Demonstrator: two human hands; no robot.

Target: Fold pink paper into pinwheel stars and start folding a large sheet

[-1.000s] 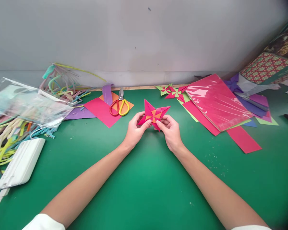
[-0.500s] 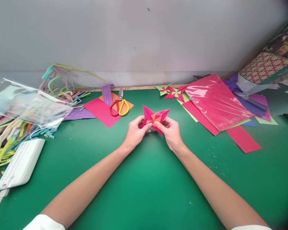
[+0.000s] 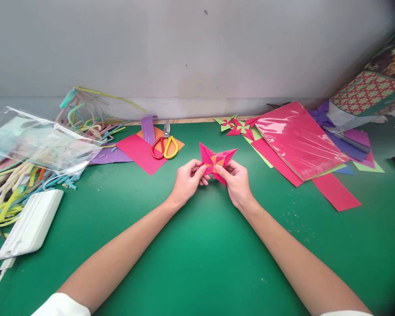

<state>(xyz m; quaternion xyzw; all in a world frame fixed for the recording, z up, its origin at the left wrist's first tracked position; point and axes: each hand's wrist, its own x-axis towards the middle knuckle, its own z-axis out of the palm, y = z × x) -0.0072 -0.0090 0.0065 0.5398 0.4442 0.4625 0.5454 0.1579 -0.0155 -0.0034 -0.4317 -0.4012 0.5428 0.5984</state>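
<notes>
A folded pink and orange paper star [image 3: 218, 159] is held between my two hands over the middle of the green table [image 3: 197, 245]. My left hand [image 3: 188, 181] pinches its left side, thumb on top and fingers beneath. On the right side, my right hand [image 3: 237, 182] grips it with the thumb pressed near the orange centre. Two points of the star stick up away from me, and another shows low between the hands. The undersides of the fingers are partly hidden.
Scissors [image 3: 166, 142] lie on pink [image 3: 143, 153] and orange paper behind my left hand. Finished green-and-pink stars [image 3: 242, 127] and a plastic-wrapped pink pack [image 3: 299, 140] are at the back right. Pipe cleaners [image 3: 9, 193] and a white power strip [image 3: 31, 224] lie left.
The paper star has shifted slightly right and turned a little in my hands. My left fingers now show more below its left edge. The whole view has moved slightly.
</notes>
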